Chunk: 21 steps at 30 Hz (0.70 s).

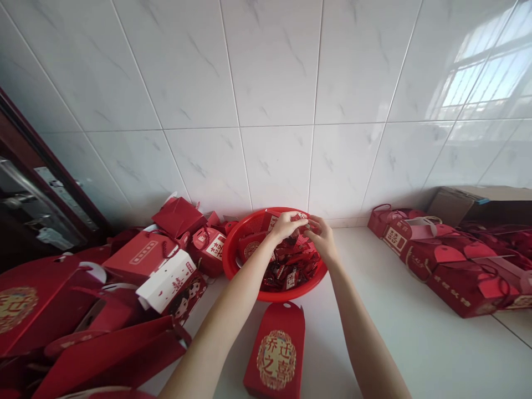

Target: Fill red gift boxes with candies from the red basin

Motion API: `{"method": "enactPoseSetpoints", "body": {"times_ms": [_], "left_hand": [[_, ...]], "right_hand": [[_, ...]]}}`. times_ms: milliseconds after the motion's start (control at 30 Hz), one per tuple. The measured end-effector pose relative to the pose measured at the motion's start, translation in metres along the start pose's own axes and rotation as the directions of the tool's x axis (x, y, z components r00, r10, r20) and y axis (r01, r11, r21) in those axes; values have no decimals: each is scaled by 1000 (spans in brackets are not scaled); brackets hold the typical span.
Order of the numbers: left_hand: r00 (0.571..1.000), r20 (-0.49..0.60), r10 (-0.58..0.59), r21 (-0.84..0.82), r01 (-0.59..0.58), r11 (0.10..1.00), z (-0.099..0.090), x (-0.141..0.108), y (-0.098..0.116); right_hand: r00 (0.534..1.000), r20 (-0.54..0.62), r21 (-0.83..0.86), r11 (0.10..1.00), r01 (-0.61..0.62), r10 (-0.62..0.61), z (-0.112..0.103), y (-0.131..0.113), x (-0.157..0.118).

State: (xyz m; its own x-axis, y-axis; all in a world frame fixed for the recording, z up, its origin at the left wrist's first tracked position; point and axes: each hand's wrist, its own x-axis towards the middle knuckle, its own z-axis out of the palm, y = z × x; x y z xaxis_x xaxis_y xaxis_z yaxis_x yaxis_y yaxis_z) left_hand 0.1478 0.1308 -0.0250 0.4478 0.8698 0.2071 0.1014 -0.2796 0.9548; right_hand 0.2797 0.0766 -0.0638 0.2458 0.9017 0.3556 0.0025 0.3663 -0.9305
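Note:
Both hands are over the far side of a round red plastic basket filled with small red-wrapped candies. My left hand has its fingers closed round red-wrapped candies, with their tips near my right hand. My right hand curls its fingers on candies too; how many each hand holds is hidden. Flat red cartons lean inside the basket's left part. On the near side, a red gift box with gold lettering lies between my forearms.
Red gift boxes pile up at left, with a white box among them. Rows of red boxes stand at right beside a cardboard carton. A tiled wall rises behind the white counter.

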Motion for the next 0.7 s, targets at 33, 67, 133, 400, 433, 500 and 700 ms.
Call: {"method": "enactPoseSetpoints", "body": {"times_ms": [33,67,133,400,433,500,700], "left_hand": [[1000,12,24,8,-24,1000,0,0,-1],[999,19,50,23,-50,998,1,0,-1],[994,29,102,85,-104,991,2,0,0],[997,59,-58,202,45,978,-5,-6,10],[985,87,-151,219,129,967,-7,-8,11],[943,155,-293,315,234,920,-9,-10,13],[981,82,-176,795,42,606,2,-20,31]], "right_hand": [[999,30,-5,1000,-18,18,1,0,0],[998,60,-7,1000,-30,30,2,-1,-1],[995,91,-4,999,-47,47,4,-5,-3],[994,-65,114,990,-81,89,3,-18,-6],[990,-97,149,985,-87,102,3,-19,-6],[982,-140,204,975,-93,123,2,-22,-6],[984,-146,221,973,-71,105,2,-24,-6]]}}
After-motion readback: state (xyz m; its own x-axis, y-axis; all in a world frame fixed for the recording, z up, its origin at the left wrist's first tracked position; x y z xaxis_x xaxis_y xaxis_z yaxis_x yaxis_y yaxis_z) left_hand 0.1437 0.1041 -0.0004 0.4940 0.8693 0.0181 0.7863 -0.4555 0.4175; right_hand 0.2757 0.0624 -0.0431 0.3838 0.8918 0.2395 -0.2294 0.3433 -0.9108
